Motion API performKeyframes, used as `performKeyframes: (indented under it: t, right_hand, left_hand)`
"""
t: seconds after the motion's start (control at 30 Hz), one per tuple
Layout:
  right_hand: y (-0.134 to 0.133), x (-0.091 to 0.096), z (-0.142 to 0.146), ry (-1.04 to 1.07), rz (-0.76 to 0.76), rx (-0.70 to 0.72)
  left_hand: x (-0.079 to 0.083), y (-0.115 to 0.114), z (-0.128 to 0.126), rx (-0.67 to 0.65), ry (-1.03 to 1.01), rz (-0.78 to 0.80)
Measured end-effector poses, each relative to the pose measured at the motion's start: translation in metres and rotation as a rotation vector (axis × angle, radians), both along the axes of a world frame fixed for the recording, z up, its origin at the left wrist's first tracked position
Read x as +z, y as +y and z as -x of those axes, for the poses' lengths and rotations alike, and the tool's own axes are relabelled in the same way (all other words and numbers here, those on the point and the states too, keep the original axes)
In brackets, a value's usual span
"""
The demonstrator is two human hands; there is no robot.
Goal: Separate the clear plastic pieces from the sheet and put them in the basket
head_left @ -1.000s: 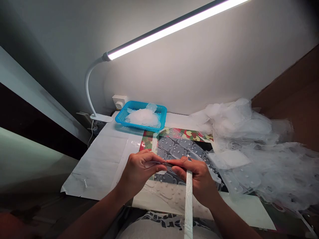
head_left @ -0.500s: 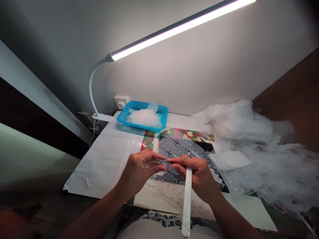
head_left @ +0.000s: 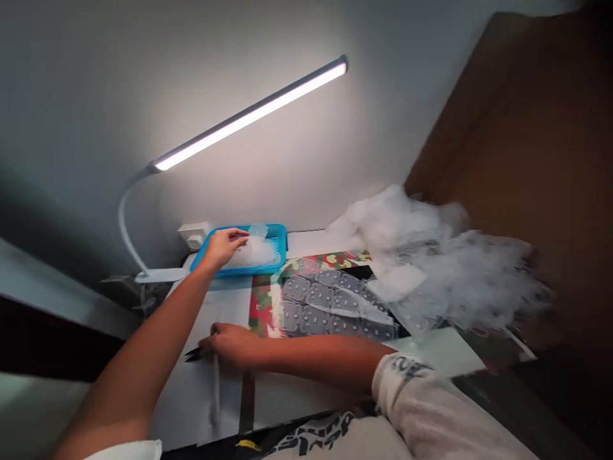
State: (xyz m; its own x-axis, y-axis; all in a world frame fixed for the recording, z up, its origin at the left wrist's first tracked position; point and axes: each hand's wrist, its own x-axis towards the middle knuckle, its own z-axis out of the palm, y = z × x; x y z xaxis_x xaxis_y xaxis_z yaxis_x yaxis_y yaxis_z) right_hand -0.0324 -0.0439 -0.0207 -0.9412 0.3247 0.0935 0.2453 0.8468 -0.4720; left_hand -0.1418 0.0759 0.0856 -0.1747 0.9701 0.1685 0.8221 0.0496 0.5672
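Note:
My left hand (head_left: 228, 247) reaches over the blue plastic basket (head_left: 282, 252), fingers stretched and thumb apart, nothing visible between them. Inside the basket is a heap of frosted translucent pieces (head_left: 258, 252). Lower down, over the white-covered left part of the table, my right hand (head_left: 234, 345) is closed on dark tweezers (head_left: 193, 354), whose two pointed tips stick out to the left. A long white strip-like stick (head_left: 215, 399) also extends from this hand toward me, blurred. Right of the hands lies a dark sheet bearing clear, rounded plastic shapes (head_left: 318, 297).
A large pile of filmy white translucent material (head_left: 431, 268) covers the table's right side. At the left, a clip-on lamp (head_left: 253, 115) arches over the table. A white socket box (head_left: 194, 235) stands behind the basket. A pale sheet (head_left: 445, 351) lies near the front right.
My hands have parted. The left has moved up and left to the basket; the right has swung left across my front, keeping the tweezers and white stick. The camera view has shifted too.

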Motion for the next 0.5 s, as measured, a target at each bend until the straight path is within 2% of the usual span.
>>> performKeyframes:
  t: [0.07,0.1,0.2,0.3,0.37,0.43,0.47,0.5]
  right_hand:
    - [0.001,0.002,-0.005,-0.003,-0.046,-0.022]
    - [0.004,0.005,-0.016,0.006,-0.043,-0.043]
    - [0.014,0.021,-0.084,0.144,0.072,-0.186]
    - [0.021,0.038,-0.187,0.38,0.19,-0.496]
    - [0.024,0.043,-0.256,0.519,0.155,-0.813]
    - [0.026,0.039,-0.311,0.514,0.035,-1.111]
    - [0.027,0.034,-0.331,0.449,-0.034,-1.193]
    - [0.028,0.027,-0.345,0.372,-0.061,-1.216]
  left_hand:
    - [-0.003,0.022,0.003,-0.003,0.056,-0.016]
    - [-0.005,0.029,0.006,-0.002,0.088,-0.031]
    - [-0.017,0.039,0.017,-0.057,0.239,-0.083]
    - [-0.037,0.05,0.027,-0.195,0.46,0.048]
    - [-0.05,0.058,0.028,-0.283,0.536,0.099]
    - [-0.057,0.065,0.027,-0.326,0.556,0.149]
    - [-0.056,0.068,0.026,-0.315,0.538,0.142]
    - [-0.054,0.07,0.024,-0.291,0.51,0.114]
